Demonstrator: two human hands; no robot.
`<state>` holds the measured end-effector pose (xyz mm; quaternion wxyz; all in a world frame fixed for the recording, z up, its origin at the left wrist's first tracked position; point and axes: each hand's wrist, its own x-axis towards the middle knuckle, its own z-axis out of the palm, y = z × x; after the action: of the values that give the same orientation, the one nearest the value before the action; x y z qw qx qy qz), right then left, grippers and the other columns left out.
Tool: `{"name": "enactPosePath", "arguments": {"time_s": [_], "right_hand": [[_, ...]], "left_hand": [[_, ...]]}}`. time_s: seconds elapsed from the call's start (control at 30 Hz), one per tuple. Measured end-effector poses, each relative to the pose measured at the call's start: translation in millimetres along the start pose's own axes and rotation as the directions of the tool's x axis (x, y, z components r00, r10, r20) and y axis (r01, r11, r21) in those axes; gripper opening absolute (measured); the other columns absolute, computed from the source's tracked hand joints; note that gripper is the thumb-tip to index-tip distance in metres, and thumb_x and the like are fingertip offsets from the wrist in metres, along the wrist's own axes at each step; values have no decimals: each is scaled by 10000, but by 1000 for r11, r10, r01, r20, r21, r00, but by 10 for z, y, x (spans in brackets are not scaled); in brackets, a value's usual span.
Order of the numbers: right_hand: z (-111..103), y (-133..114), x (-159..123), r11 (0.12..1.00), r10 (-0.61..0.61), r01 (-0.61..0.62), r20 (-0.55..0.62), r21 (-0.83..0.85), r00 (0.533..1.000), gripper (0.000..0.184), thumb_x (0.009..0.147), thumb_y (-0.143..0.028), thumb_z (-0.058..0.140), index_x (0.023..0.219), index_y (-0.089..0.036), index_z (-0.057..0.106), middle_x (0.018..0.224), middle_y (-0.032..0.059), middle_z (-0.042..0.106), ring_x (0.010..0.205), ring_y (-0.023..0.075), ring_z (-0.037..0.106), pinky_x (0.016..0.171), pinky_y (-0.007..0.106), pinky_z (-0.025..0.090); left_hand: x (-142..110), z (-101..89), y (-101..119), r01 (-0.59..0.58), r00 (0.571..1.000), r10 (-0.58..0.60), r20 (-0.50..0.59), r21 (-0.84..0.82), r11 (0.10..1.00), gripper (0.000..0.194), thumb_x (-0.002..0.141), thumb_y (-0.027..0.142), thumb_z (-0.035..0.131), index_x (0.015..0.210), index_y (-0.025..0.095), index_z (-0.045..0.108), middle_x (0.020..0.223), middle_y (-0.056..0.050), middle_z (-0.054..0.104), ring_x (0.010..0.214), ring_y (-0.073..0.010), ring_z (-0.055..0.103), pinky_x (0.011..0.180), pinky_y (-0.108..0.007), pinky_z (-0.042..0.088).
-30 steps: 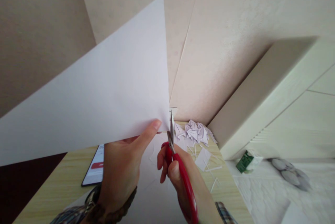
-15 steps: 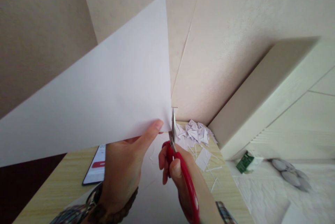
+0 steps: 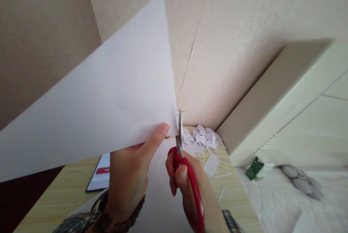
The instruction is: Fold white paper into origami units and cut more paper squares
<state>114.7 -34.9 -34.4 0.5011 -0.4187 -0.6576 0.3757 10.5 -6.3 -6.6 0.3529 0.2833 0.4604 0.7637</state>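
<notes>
A large white sheet of paper (image 3: 116,88) is held up by my left hand (image 3: 133,171). My left thumb presses on its face close to the lower right corner, and the other fingers are mostly hidden behind it. In my right hand (image 3: 182,178) is a pair of scissors (image 3: 196,193) with red handles. The metal blades point upward at the paper's right edge, just beside the corner that my left thumb pins. Whether the blades touch the paper I cannot tell. More white paper (image 3: 160,204) lies on the table under both hands.
Small folded paper pieces (image 3: 202,137) are heaped at the table's far end by the wall. Thin paper strips and a small paper rectangle (image 3: 211,165) lie nearer. A phone (image 3: 99,175) rests left of my wrist. A green-and-white box (image 3: 255,168) stands right, beyond the wooden table (image 3: 49,204).
The paper's upper corner has tilted to the left, and its far left side has dropped slightly. My hands and the scissors have barely moved.
</notes>
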Motion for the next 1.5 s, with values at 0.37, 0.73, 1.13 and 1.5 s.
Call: {"name": "enactPosePath", "arguments": {"time_s": [0.37,0.73,1.13,1.5], "right_hand": [[72,39,4,999,45,-45,-28,23,999,670,831,-836,419,546,-231,397,430,-59,363,428,101,312,461,246,344],[15,-9,-27,979,192,-195,39,64,981,732,690,-950,414,582,-225,420,449,-55,401,417,91,325,423,261,248],[141,252,-114,985,27,-14,-75,171,997,643,819,-821,477,575,-230,409,385,-72,320,381,86,295,383,239,226],[69,227,-86,989,23,-7,-102,148,995,675,790,-865,447,565,-230,409,467,-39,359,473,121,364,433,260,235]], "left_hand": [[-1,21,8,3,999,-5,-36,-58,998,257,542,147,849,660,236,639,795,35,744,873,-201,703,953,-316,556],[-22,2,54,-10,1000,9,-10,-14,1000,146,550,173,843,619,215,721,675,69,772,696,-112,730,702,-91,581],[-56,-27,5,51,997,-51,52,-3,999,108,566,195,848,580,231,747,659,47,791,674,-126,733,693,-110,583],[-53,-15,45,-7,1000,7,27,9,1000,107,561,174,817,559,244,737,634,58,790,592,-124,739,620,-97,588]]}}
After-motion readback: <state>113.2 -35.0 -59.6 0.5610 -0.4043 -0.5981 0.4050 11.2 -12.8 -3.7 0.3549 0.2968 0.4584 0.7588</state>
